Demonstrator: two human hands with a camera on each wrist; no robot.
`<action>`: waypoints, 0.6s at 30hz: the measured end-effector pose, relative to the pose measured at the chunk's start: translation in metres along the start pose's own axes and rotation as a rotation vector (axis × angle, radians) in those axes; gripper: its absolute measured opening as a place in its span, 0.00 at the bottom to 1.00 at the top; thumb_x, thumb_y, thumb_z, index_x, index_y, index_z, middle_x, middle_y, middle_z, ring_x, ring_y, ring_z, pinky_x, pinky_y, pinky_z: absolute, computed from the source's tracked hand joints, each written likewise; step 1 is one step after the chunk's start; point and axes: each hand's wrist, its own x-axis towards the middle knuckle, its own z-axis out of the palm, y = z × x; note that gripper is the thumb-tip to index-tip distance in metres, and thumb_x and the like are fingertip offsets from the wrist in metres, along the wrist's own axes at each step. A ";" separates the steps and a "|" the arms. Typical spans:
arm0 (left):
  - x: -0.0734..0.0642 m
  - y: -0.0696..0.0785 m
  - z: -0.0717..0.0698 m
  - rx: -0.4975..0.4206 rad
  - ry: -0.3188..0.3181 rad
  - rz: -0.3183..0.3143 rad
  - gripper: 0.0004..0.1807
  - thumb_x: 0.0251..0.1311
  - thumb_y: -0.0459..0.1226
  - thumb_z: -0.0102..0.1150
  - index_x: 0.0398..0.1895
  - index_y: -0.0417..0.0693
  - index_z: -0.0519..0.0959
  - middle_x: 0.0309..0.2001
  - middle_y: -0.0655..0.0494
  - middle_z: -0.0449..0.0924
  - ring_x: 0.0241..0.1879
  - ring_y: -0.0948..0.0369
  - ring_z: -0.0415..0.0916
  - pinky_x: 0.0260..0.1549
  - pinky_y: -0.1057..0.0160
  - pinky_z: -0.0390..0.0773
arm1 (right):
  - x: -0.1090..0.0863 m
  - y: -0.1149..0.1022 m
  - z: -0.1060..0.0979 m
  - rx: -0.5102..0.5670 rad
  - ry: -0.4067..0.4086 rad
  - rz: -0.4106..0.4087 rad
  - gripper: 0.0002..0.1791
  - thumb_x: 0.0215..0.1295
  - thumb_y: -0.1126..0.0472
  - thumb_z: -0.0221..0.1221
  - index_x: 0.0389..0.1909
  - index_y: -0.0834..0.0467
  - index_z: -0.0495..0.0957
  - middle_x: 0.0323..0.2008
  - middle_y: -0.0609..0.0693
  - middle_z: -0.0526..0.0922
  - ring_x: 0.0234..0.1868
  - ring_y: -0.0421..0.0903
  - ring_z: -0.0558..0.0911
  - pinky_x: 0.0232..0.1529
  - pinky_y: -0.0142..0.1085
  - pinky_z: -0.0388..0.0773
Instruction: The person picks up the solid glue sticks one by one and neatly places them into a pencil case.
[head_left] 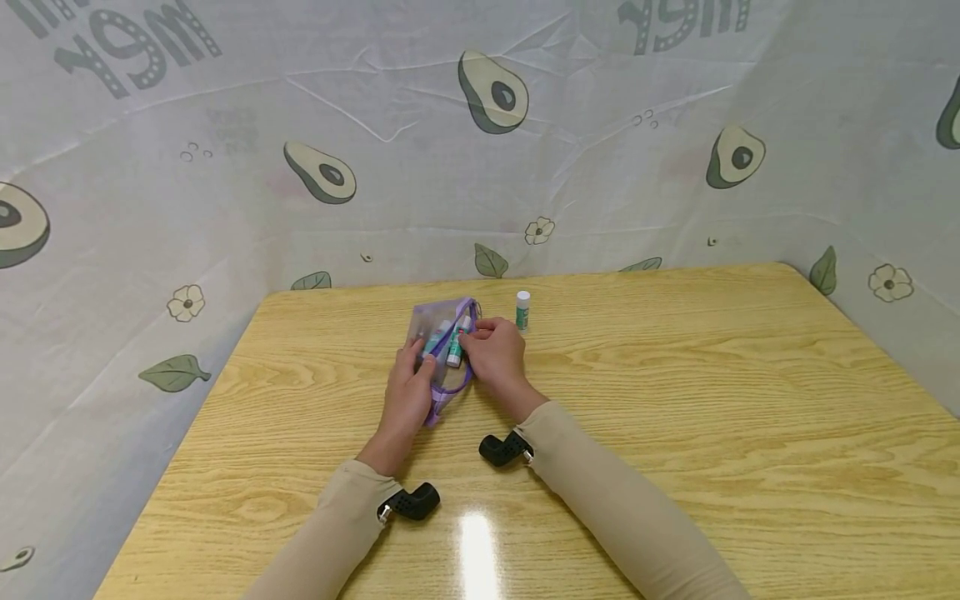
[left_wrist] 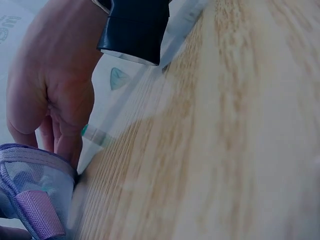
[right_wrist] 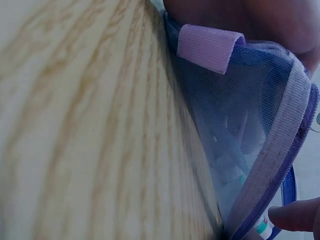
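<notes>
My left hand (head_left: 407,392) grips the side of a mesh zip pouch (head_left: 423,317) with purple edging, thumb near its open mouth. Inside it, a green-and-white glue stick (head_left: 437,337) shows through the mesh. At the mouth, my right hand (head_left: 497,354) pinches another glue stick (head_left: 454,352), which lies tilted across the purple zip edge. A third glue stick (head_left: 522,311) stands upright on the table just beyond the right hand. In the right wrist view, a right finger (right_wrist: 295,216) reaches the pouch's edge beside a glue stick (right_wrist: 262,227); the pouch's lilac tab (right_wrist: 210,47) shows near the left hand.
The wooden table (head_left: 712,400) runs up to a pale cloth backdrop (head_left: 412,208) printed with avocados, which also hangs at both sides. Black wrist cameras (head_left: 416,502) stick out from the sleeves. Light glares off the table's front.
</notes>
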 end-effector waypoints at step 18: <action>0.000 0.001 0.001 0.001 0.004 -0.006 0.30 0.75 0.44 0.40 0.77 0.47 0.58 0.80 0.54 0.45 0.80 0.50 0.33 0.76 0.43 0.39 | -0.001 -0.003 0.000 -0.017 0.031 -0.039 0.18 0.61 0.60 0.67 0.50 0.62 0.82 0.42 0.55 0.86 0.46 0.51 0.84 0.47 0.41 0.84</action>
